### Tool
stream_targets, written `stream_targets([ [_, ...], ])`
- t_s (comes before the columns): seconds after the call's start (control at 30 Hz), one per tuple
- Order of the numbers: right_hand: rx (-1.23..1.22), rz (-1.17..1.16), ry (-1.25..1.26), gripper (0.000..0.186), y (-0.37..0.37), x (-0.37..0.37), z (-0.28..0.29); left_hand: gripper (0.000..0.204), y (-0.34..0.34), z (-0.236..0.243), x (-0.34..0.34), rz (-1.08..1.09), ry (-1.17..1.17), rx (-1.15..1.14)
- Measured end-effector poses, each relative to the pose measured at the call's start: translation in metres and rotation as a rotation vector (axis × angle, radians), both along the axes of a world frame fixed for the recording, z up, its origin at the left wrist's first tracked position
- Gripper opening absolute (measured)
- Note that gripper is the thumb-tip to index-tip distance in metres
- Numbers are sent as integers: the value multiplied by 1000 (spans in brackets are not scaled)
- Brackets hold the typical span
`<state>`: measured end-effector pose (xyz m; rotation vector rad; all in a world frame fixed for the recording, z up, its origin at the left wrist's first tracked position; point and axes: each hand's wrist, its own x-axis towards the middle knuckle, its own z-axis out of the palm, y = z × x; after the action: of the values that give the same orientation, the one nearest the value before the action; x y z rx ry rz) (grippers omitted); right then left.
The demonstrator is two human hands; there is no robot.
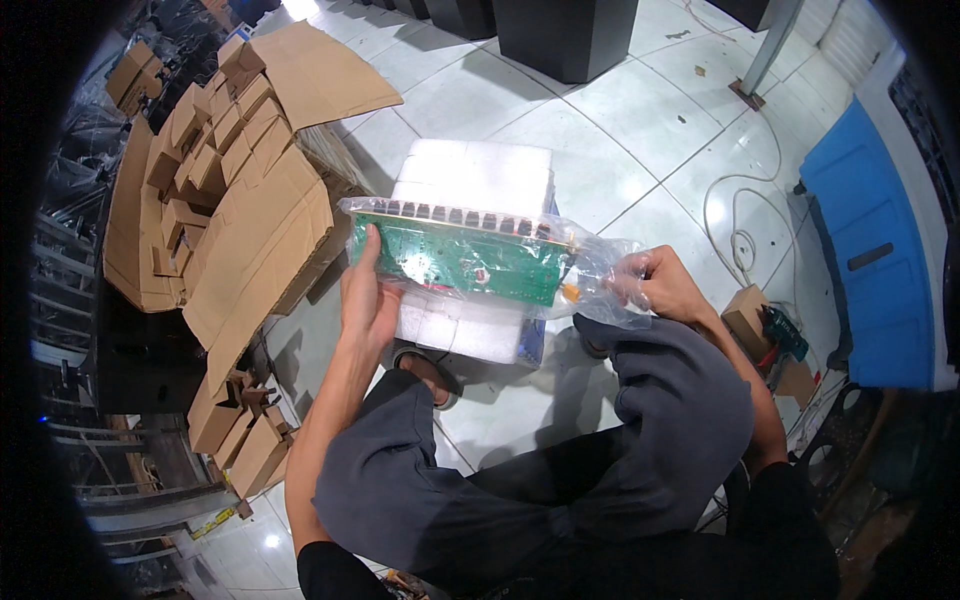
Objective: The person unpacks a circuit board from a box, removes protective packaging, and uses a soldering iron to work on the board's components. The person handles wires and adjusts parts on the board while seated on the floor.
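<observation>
Between my hands is a long green circuit board [470,258] inside a clear plastic bag [605,268]. Black connectors line the board's far edge. My left hand [368,290] grips the board's left end through the plastic, thumb on top and fingers underneath. At the right, my right hand [655,285] pinches the loose end of the bag, past the board's edge. White foam blocks [472,175] stand on the floor beneath the board, showing on its far and near sides; the board hides their middle.
On the left, a large open cardboard box [265,235] holds several small brown cartons. More small cartons [250,440] lie below it. Black bins [565,35] stand at the back. A blue plastic panel [865,250] and a white cable [740,240] are on the right.
</observation>
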<state>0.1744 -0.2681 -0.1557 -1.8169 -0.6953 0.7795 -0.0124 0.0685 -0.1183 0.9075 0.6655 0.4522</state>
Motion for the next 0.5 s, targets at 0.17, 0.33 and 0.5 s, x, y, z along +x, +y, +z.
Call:
stream_targets([
  [0.17,91,79,327,43,16,7,14,46,0,-2,-1,47,-39,2],
  [0.33,134,27,705,41,34,8,18,47,3,-7,-2,53,-61,22],
  [0.5,170,0,943,31,37,8,13,47,-1,-4,0,55,-102,62],
])
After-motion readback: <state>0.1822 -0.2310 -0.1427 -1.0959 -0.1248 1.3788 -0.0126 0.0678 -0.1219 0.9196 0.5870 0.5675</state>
